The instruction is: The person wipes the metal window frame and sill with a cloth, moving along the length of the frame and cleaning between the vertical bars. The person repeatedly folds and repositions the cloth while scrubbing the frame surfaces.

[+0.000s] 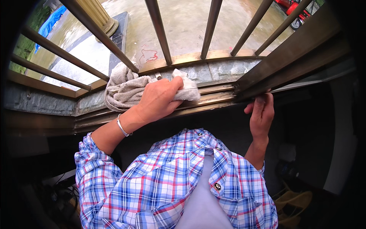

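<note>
My left hand [161, 96] grips a pale cloth [187, 90], pressing it onto the bronze-coloured metal window track [211, 98]. Left of that hand, a bunched grey-beige terry towel [121, 88] rests on the sill against the bars; whether it is one piece with the cloth is hidden by the hand. My right hand [261, 113] is raised to the lower edge of a dark metal window frame member [286, 63], its fingertips touching there. Part of its fingers is hidden, so I cannot tell whether it grips the frame.
Metal security bars [210, 28] rise beyond a rough grey stone sill [226, 70]. Outside are a fluted column [95, 14], wet concrete ground [183, 25], a blue tarp [51, 23] and a red vehicle [294, 11]. Indoors, a yellowish chair [294, 204] stands low at the right.
</note>
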`<state>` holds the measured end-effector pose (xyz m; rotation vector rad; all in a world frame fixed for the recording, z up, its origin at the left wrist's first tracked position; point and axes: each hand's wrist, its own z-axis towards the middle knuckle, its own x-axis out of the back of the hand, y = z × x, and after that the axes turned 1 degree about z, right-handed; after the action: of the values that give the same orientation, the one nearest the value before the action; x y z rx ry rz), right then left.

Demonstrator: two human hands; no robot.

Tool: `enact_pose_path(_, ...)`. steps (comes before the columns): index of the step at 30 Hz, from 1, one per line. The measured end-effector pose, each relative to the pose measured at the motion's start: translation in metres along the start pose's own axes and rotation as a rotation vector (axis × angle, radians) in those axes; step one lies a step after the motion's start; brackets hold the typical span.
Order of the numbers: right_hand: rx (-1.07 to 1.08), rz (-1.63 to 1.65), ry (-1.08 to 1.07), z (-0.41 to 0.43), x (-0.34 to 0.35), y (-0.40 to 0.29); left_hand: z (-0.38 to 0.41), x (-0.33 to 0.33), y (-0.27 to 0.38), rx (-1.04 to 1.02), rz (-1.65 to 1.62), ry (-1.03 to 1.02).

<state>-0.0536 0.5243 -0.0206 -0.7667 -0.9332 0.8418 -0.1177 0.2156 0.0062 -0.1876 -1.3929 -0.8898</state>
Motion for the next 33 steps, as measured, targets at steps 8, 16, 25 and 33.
enact_pose_path(8,-0.043,0.022,0.068,-0.001,-0.006,-0.002,-0.001,-0.021,0.012,-0.084,-0.013,-0.186)
enact_pose_path(16,-0.056,-0.010,0.055,-0.002,-0.001,-0.001,-0.023,0.002,0.005,-0.069,0.421,-0.239)
enact_pose_path(25,-0.046,-0.007,0.063,0.002,-0.005,-0.001,-0.099,0.108,-0.086,0.670,1.118,-0.526)
enact_pose_path(33,-0.061,-0.004,0.036,0.002,-0.002,0.000,0.016,0.080,-0.013,0.395,-0.840,0.252)
